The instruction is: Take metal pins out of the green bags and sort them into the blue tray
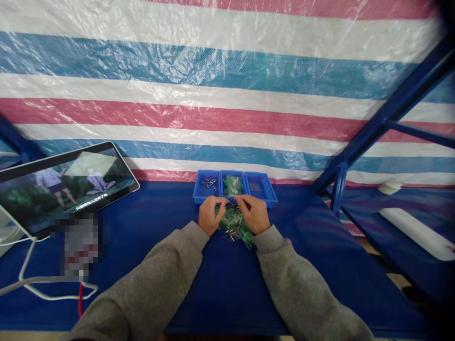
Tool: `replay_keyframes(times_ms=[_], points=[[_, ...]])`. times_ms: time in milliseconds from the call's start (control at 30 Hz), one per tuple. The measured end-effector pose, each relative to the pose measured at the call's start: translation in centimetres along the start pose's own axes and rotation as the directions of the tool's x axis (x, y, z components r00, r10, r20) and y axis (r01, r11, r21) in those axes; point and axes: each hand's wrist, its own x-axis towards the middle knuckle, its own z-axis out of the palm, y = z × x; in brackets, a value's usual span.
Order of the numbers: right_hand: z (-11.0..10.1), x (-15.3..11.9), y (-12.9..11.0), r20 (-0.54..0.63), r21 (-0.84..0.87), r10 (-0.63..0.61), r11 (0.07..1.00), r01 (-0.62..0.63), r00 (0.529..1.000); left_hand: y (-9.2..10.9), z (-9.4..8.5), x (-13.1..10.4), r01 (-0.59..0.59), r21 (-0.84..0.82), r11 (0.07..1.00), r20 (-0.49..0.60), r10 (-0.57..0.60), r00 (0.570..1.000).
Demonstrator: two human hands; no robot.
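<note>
My left hand (210,215) is closed in a pinch, thumb against forefinger, in front of the blue bins. Facing it, my right hand (256,215) pinches too, its fingertips a short way to the right. What either hand holds is too small to make out. Below and between them lies a green plastic bag (232,219), with several thin metal pins (232,233) on it. Just beyond the hands stand three joined blue bins: the left bin (201,198) holds several metal pins, the middle bin (232,174) a green bag, and the right bin (267,192) a few small pieces.
A tablet (71,184) leans at the left, playing a video. White and red cables (35,293) run near a blurred-out object (81,246). The blue table (227,293) backs onto a striped plastic sheet (227,113). Blue frame posts (341,166) rise at the right.
</note>
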Motion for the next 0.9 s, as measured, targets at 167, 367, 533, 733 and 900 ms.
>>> replay_keyframes(times_ms=[167, 367, 533, 733, 900], points=[[-0.10, -0.01, -0.16, 0.001, 0.004, 0.001, 1.000, -0.001, 1.000, -0.15, 0.00, 0.06, 0.020, 0.085, 0.996, -0.013, -0.019, 1.000], [-0.08, -0.02, -0.08, 0.002, -0.003, 0.004, 1.000, -0.004, 1.000, -0.05, -0.16, 0.28, -0.017, 0.124, 0.992, 0.013, 0.016, 1.000], [-0.16, 0.01, -0.15, 0.002, -0.004, -0.001, 1.000, 0.001, 1.000, -0.10, -0.22, 0.35, -0.049, 0.112, 0.992, 0.046, 0.044, 0.998], [-0.20, 0.09, -0.21, -0.019, -0.006, 0.004, 1.000, -0.005, 1.000, -0.26, -0.17, 0.39, -0.071, 0.062, 0.996, 0.042, 0.069, 0.997], [-0.20, 0.11, -0.21, -0.031, -0.007, 0.015, 1.000, -0.015, 0.999, -0.33, -0.06, 0.48, -0.064, 0.011, 0.998, 0.000, 0.064, 0.998]])
